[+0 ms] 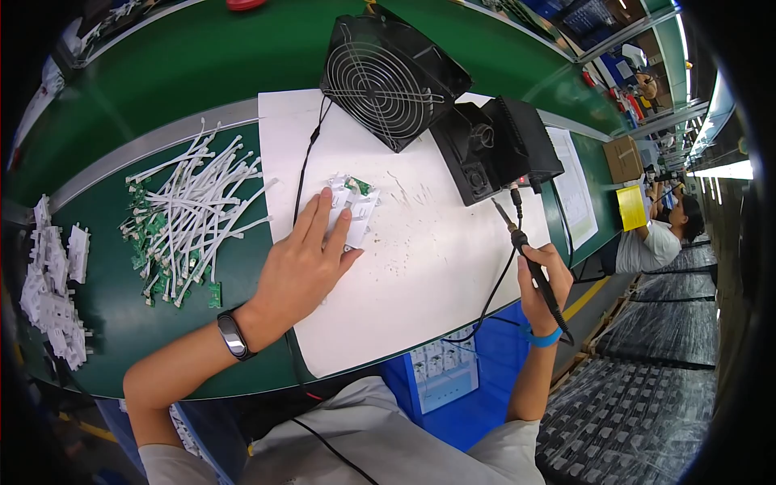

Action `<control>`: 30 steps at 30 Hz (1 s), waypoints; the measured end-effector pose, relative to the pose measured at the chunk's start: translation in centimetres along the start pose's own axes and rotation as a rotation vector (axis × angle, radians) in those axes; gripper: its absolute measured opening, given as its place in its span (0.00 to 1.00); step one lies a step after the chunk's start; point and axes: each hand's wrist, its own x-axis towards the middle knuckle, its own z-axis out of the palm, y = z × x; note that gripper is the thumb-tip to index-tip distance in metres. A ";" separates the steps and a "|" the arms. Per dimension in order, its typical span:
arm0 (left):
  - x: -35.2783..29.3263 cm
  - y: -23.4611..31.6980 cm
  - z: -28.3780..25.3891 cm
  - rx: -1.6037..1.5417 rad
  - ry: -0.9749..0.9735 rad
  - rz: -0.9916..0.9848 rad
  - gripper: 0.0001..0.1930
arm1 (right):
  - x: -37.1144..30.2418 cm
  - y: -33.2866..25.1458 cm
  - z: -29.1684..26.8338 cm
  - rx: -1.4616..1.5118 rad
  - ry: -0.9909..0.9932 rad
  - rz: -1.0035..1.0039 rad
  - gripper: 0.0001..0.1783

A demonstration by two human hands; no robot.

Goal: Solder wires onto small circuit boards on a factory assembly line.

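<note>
On a white sheet (420,283), my left hand (303,271) lies with its fingers stretched out over a white plastic housing (356,230), the fingertips resting on it. A small green circuit board (356,185) shows at the housing's far end, beyond the fingertips. Part of the housing is hidden under the fingers. Off to the right, my right hand (543,293) is closed round the black handle of a soldering iron (520,239). The iron's tip points up and away, near the front of a black soldering station (525,141), apart from the housing.
A black fan (380,89) with a wire guard stands at the back. White cables with small green boards (194,202) lie heaped on the left, beside stacked white housings (52,291). Black cords cross the sheet. A blue crate (453,388) sits below the right edge; another person (659,238) is farther right.
</note>
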 end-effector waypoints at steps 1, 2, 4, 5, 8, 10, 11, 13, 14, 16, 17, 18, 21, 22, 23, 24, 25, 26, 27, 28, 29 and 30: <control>0.0 0.0 0.0 0.001 0.000 0.000 0.27 | 0.0 -0.1 0.2 0.007 0.003 -0.009 0.11; 0.0 0.0 -0.1 -0.001 -0.002 -0.003 0.27 | 0.1 -0.2 0.4 0.014 0.006 -0.017 0.11; 0.0 0.1 -0.1 -0.003 -0.005 -0.003 0.27 | 0.6 -0.3 0.8 0.023 -0.019 0.000 0.11; -0.1 0.1 -0.1 -0.003 0.000 -0.003 0.27 | 0.9 -0.4 1.0 0.030 -0.044 0.016 0.11; 0.0 0.0 -0.2 0.015 0.006 0.019 0.26 | 2.0 -0.2 1.6 0.050 -0.062 0.019 0.11; 0.0 -0.1 -0.3 0.040 0.006 0.033 0.26 | 2.2 -0.4 1.6 0.069 -0.072 0.011 0.11; 0.0 -0.2 -0.3 0.034 0.003 0.032 0.26 | 2.2 -0.6 1.3 0.061 -0.069 0.044 0.11; 0.1 -0.1 -0.4 0.027 0.000 0.028 0.26 | 1.5 -0.1 0.8 0.062 -0.040 0.082 0.11; 0.2 0.0 -0.4 0.026 0.001 0.038 0.26 | 1.2 0.0 0.7 0.062 -0.042 0.082 0.11; 0.2 0.0 -0.3 0.025 0.002 0.048 0.26 | 0.9 0.0 0.7 0.085 -0.020 0.117 0.11; 0.2 0.0 -0.3 0.033 0.000 0.043 0.26 | 1.2 -0.1 1.1 0.074 -0.029 0.103 0.10; 0.2 0.0 -0.3 0.041 -0.001 0.038 0.26 | 1.5 -0.2 1.6 0.062 -0.038 0.090 0.10; 0.0 -0.3 -0.4 0.039 -0.002 0.036 0.26 | 1.4 0.3 1.3 0.073 -0.034 0.105 0.10; 0.0 -0.3 -0.4 0.040 -0.004 0.033 0.26 | 1.3 0.2 0.9 0.057 -0.032 0.099 0.10; 0.1 -0.2 -0.4 0.039 0.001 0.043 0.26 | 1.1 0.3 0.5 0.055 -0.034 0.108 0.10; 0.1 -0.2 -0.4 0.039 0.005 0.052 0.26 | 1.1 0.3 0.5 0.057 -0.037 0.108 0.10; 0.0 -0.1 -0.3 0.037 0.004 0.052 0.26 | 1.1 0.2 0.4 0.061 -0.038 0.122 0.10; 0.0 0.0 -0.1 0.017 0.005 0.028 0.26 | 1.1 0.2 0.4 0.065 -0.039 0.136 0.10; 0.0 0.0 0.0 -0.003 0.006 0.005 0.27 | 1.2 0.1 0.7 0.065 -0.057 0.146 0.10; -0.1 0.0 0.0 -0.004 0.007 0.006 0.27 | 1.5 -0.1 1.2 0.064 -0.072 0.154 0.09; -0.1 -0.1 0.0 -0.002 0.006 0.000 0.27 | 1.7 0.1 1.7 0.086 -0.062 0.150 0.09; -0.1 -0.1 0.0 0.000 0.006 -0.005 0.27 | 1.6 0.0 1.5 0.085 -0.061 0.150 0.09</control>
